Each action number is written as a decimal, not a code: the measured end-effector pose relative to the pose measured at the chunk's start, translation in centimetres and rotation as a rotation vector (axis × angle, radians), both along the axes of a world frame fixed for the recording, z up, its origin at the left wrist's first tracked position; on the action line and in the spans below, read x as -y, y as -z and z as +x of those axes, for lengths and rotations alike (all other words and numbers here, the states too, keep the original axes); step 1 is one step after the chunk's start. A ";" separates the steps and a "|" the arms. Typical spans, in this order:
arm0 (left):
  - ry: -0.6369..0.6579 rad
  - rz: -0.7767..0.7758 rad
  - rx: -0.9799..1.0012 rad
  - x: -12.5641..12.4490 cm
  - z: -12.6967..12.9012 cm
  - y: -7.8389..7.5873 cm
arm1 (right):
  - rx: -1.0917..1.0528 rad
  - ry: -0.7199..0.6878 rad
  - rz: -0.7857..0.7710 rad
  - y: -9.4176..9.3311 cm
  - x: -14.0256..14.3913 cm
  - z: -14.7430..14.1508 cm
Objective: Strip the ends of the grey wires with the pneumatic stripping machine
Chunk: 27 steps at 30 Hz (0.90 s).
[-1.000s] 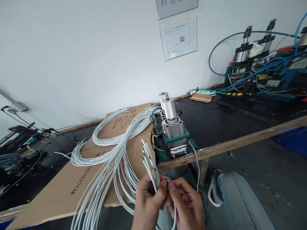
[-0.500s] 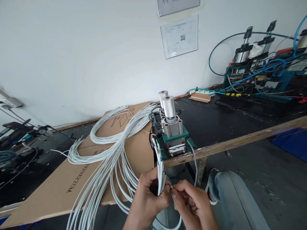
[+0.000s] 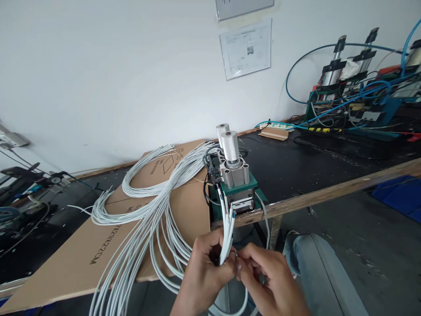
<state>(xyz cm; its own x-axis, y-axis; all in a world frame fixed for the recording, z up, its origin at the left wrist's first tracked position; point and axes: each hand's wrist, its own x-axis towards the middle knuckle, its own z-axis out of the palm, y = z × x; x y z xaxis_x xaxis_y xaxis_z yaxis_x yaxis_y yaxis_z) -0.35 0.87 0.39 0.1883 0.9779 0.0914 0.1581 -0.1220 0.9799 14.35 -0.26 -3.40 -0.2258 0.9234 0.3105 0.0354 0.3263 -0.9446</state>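
My left hand (image 3: 205,267) grips a bunch of grey cables (image 3: 226,228) near their stripped, coloured ends, which point up toward a small green pneumatic machine (image 3: 235,184) at the bench edge. Touching the left hand, my right hand (image 3: 268,281) pinches one thin wire end beside the bunch. The cables trail left in long loops (image 3: 144,219) over a flattened cardboard sheet (image 3: 98,245).
A black bench with a wooden edge (image 3: 329,193) runs to the right. More pneumatic equipment with blue hoses (image 3: 358,96) stands at the back right. A power strip (image 3: 276,127) lies by the wall. My knee in jeans (image 3: 322,267) is at the lower right.
The cable ends have swung right and now sit in front of the green machine. Both hands have shifted slightly right and stayed together.
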 end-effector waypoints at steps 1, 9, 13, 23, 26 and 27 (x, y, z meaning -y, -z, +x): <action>-0.007 -0.019 0.024 0.0 0.0 0.1 | -0.069 0.033 -0.056 0.2 0.2 -0.6; -0.107 -0.091 0.063 0.2 0.1 0.6 | -0.524 0.165 -0.411 0.8 1.3 -4.8; -0.117 -0.121 0.084 0.3 0.3 0.2 | -0.555 0.163 -0.430 0.8 1.2 -4.7; -0.161 0.005 0.079 0.8 -0.1 1.3 | -0.556 0.159 -0.461 1.0 1.4 -5.1; -0.281 0.045 0.078 1.3 0.1 2.2 | -0.598 0.159 -0.488 1.0 1.4 -5.6; -0.331 0.058 0.072 1.4 0.2 2.5 | -0.618 0.159 -0.489 1.0 1.3 -5.8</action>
<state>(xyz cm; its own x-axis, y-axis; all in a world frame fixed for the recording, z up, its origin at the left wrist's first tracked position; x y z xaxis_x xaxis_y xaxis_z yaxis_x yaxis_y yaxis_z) -0.20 -0.56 -2.11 -0.1479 0.9775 0.1505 0.1290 -0.1318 0.9828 8.57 -1.59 -4.38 0.0008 0.9937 -0.1117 -0.5294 -0.0943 -0.8431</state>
